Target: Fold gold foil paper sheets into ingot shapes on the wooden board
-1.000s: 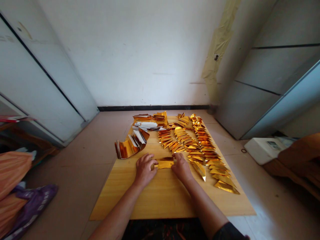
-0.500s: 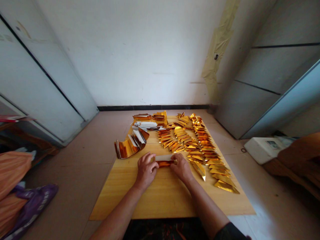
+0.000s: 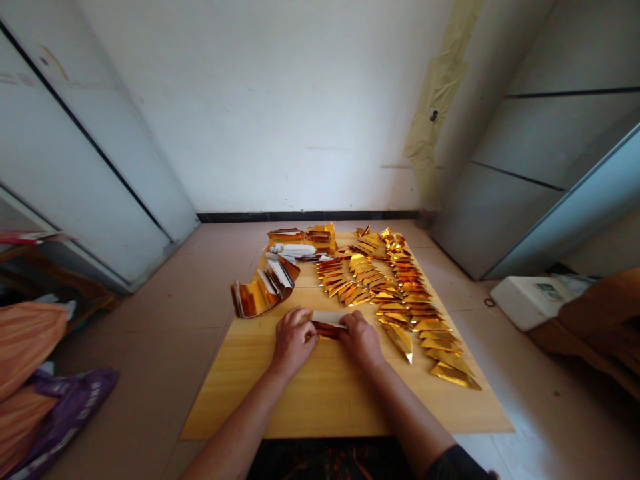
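Between my hands is a sheet of gold foil paper (image 3: 329, 329), white on its upper face with a shiny gold strip folded along the near side. My left hand (image 3: 295, 339) pinches its left end, fingers bent. At the right end, my right hand (image 3: 361, 339) grips the sheet with its fingers closed. Right of my hands, folded gold paper pieces (image 3: 397, 341) lie in overlapping rows. Beyond my left hand stands a curved stack of gold and white paper sheets (image 3: 256, 297).
The wooden board (image 3: 280, 407) lies on a tiled floor before a white wall. More paper bundles (image 3: 295, 251) rest at its far left. A purple bag (image 3: 75, 407) is on the left, a white box (image 3: 523, 301) on the right. Grey cabinets (image 3: 520, 173) flank both sides.
The hands stay at the two ends of the sheet. The gold strip has tilted slightly, and my right fingers have shifted a little nearer along the edge.
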Demonstrator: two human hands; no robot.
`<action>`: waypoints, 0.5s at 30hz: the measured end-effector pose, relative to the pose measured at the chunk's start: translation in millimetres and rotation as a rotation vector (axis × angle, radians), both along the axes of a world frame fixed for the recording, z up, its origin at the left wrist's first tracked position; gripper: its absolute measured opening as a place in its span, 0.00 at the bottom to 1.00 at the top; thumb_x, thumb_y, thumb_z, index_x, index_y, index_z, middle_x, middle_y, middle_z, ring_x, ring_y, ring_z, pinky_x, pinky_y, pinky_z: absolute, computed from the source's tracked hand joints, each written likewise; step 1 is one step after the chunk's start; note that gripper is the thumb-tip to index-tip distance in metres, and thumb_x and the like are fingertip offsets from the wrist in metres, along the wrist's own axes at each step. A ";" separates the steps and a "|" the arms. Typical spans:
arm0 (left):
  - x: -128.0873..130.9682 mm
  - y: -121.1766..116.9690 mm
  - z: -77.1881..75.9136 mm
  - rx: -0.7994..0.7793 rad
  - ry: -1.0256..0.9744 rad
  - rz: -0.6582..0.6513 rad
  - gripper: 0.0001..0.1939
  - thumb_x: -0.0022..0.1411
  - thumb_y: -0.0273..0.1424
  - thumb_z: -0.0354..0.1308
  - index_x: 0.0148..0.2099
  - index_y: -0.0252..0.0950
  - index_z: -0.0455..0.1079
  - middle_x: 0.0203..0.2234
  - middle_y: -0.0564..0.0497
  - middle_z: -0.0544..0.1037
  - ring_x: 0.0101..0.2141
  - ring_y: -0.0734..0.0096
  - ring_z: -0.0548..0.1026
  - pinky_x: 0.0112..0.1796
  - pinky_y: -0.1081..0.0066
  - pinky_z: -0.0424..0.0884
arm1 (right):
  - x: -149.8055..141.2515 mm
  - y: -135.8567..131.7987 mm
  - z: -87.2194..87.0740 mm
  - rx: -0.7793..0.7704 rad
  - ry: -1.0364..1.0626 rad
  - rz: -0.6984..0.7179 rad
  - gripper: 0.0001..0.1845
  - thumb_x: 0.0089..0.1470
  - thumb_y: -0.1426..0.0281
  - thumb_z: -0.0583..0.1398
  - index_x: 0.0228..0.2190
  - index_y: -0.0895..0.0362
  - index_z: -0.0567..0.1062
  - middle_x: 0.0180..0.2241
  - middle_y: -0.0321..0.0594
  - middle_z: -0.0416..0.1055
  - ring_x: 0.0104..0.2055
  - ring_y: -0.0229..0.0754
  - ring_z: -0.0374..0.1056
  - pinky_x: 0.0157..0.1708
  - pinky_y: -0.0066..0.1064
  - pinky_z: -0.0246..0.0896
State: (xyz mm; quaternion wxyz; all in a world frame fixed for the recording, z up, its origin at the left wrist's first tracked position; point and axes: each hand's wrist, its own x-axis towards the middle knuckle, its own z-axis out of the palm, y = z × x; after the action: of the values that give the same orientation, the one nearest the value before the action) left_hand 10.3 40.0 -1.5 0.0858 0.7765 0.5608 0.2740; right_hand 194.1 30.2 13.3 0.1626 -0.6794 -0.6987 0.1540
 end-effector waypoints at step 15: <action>-0.9 -2.7 -3.0 0.085 -0.022 -0.044 0.22 0.49 0.19 0.54 0.47 0.41 0.68 0.45 0.47 0.68 0.49 0.59 0.64 0.51 0.60 0.62 | 1.7 -9.2 2.8 0.048 -0.017 0.106 0.09 0.48 0.77 0.56 0.33 0.53 0.70 0.36 0.35 0.68 0.32 0.35 0.66 0.29 0.24 0.50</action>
State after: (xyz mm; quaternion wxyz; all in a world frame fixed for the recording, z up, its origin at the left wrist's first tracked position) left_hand 9.4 37.3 -4.5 0.0647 0.7887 0.5304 0.3041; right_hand 195.8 20.9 16.1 0.1644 -0.6386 -0.7387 0.1400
